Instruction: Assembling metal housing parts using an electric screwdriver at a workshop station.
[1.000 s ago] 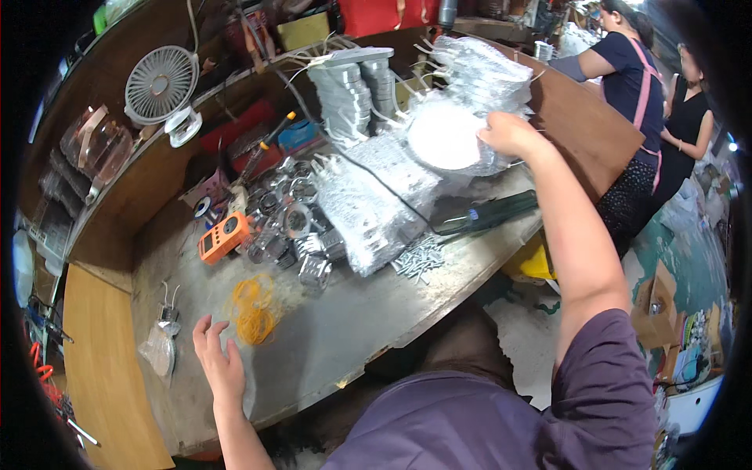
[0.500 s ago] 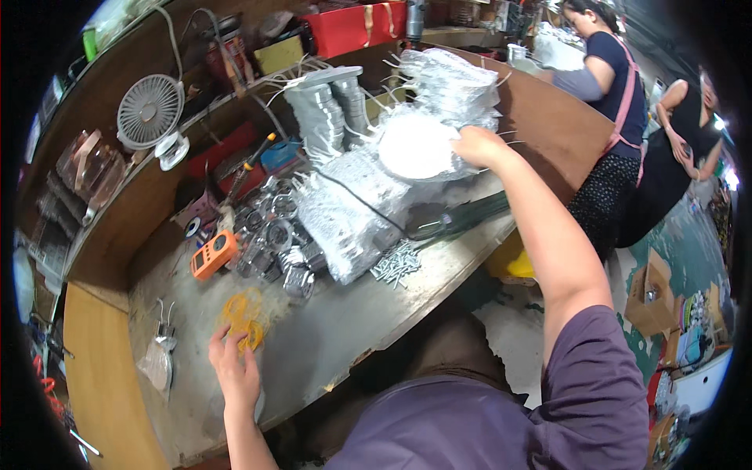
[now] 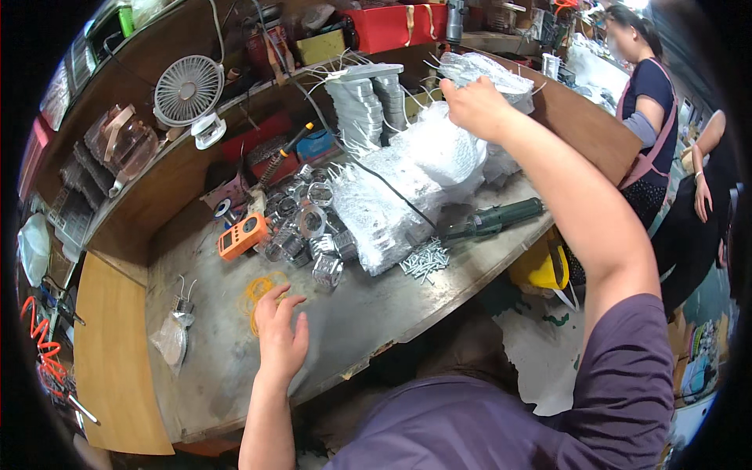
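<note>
My left hand (image 3: 283,338) hovers over the near part of the bench with its fingers apart, holding nothing. Just beyond its fingertips lie loose yellow rubber bands (image 3: 257,291). Raised at the back right, my right hand (image 3: 475,108) has bent fingers, and what they grip, if anything, is hidden. Below it is a round white part in clear plastic wrap (image 3: 448,153), and behind it a stack of wrapped parts (image 3: 501,77) with white wires. More bubble-wrapped pieces (image 3: 380,211) lie in front. Unwrapped silvery discs (image 3: 352,113) stand stacked to the left.
A screw pile (image 3: 425,260) and a dark green power screwdriver (image 3: 497,219) lie near the front edge. Clear-and-metal fittings (image 3: 312,223) crowd beside an orange meter (image 3: 243,236). A bagged wired part (image 3: 174,333) lies left. A white fan (image 3: 188,90) stands behind; two people are at right.
My right hand has moved off the edge of the round wrapped part, up and back toward the wrapped stack. My left hand stays open near the rubber bands. The whole view has shifted.
</note>
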{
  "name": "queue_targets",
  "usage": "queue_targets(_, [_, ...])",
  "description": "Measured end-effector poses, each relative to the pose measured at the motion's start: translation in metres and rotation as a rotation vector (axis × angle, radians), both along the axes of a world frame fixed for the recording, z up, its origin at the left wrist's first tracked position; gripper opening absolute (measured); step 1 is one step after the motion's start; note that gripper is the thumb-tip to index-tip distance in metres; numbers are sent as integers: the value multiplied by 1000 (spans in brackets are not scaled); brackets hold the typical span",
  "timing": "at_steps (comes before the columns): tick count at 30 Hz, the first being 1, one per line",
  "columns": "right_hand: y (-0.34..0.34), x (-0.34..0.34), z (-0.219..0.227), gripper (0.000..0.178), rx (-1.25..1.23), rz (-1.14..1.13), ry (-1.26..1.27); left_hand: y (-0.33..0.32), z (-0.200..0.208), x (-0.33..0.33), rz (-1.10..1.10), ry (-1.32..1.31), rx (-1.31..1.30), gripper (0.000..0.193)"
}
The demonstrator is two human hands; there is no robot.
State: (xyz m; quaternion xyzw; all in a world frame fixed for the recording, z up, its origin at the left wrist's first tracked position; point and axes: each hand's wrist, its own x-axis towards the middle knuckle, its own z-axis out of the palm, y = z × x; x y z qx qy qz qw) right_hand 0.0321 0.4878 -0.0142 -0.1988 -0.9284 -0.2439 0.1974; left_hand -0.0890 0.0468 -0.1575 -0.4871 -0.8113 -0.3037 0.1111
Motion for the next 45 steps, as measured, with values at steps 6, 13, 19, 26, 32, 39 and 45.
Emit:
queue_targets(6, [-68, -8, 76, 44, 629, 480, 86, 29, 37, -8, -186, -40, 140, 45])
queue_targets(13, [-186, -23, 49, 36, 420, 961, 59, 86, 115, 15, -266, -460, 313, 52])
queue_targets(19, [-206, -8, -48, 66, -246, 1078, 502, 53, 30, 20, -260, -697, 540, 34])
queue_targets(26, [-246, 2, -175, 51, -1995, 765, 315, 18, -22, 35, -156, -798, 520, 53])
queue_targets(32, [-236, 6, -179, 40, -1388, 832, 130, 11, 1, 22, -474, -894, 649, 62])
queue_targets(39, [-226, 20, -185, 51, -802, 614, -34, 15, -26, 30, -187, -1010, 506, 38])
queue_targets(45, [-248, 3, -185, 35, -1952, 870, 446, 6, -36, 41, -186, -1053, 488, 41])
